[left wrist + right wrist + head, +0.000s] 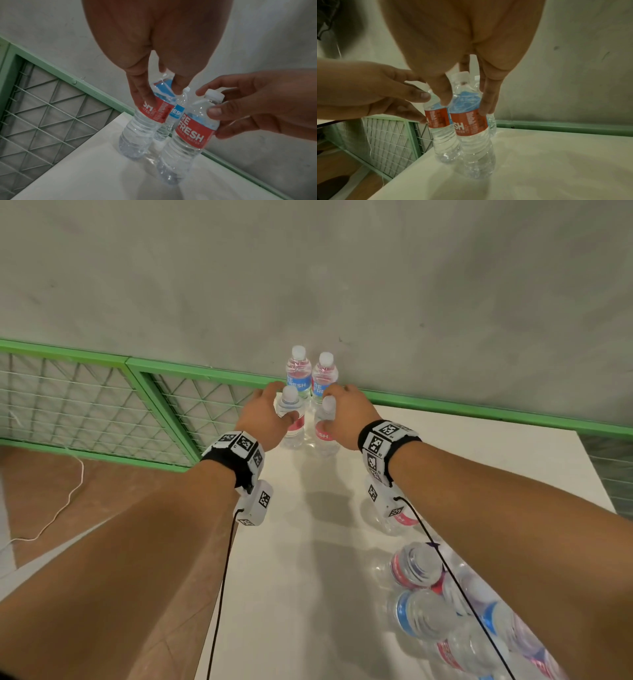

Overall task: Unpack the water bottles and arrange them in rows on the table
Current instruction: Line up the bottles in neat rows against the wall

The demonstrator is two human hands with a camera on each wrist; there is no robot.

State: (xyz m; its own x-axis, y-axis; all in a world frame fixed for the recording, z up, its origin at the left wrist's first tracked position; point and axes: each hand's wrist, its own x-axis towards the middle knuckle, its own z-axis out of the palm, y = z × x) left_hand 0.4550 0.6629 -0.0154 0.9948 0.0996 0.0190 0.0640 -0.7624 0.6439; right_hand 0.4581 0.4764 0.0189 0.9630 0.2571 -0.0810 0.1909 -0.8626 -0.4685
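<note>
Item, left hand (265, 414): fingers (137, 93) curled round the shoulder of a red-label bottle (291, 422), pinching it upright, base on or just at the white counter (308, 542). Item, right hand (346, 412): fingers (486, 102) and thumb wrapped round a second red-label bottle (323, 428), likewise upright and just right of the first; the two nearly touch. Both sit in the middle of the head view, directly below a pair of blue-label bottles (298, 374) standing near the counter's far edge against the green rail (479, 410). Item, stock remaining: a wrapped pack of bottles (445, 611) lying at lower right of the head view, with one loose red-label bottle (394, 520) above it, partly hidden behind my right wrist unit. Step in hand, as I judge it: setting down a second row of two. Task early; most bottles still unplaced. Next move calls for both bases to sit flat and in line with the blue pair, then a clean spread of the fingers without nudging the neighbours, which look light and easy to tip, before I go back to the pack.
</note>
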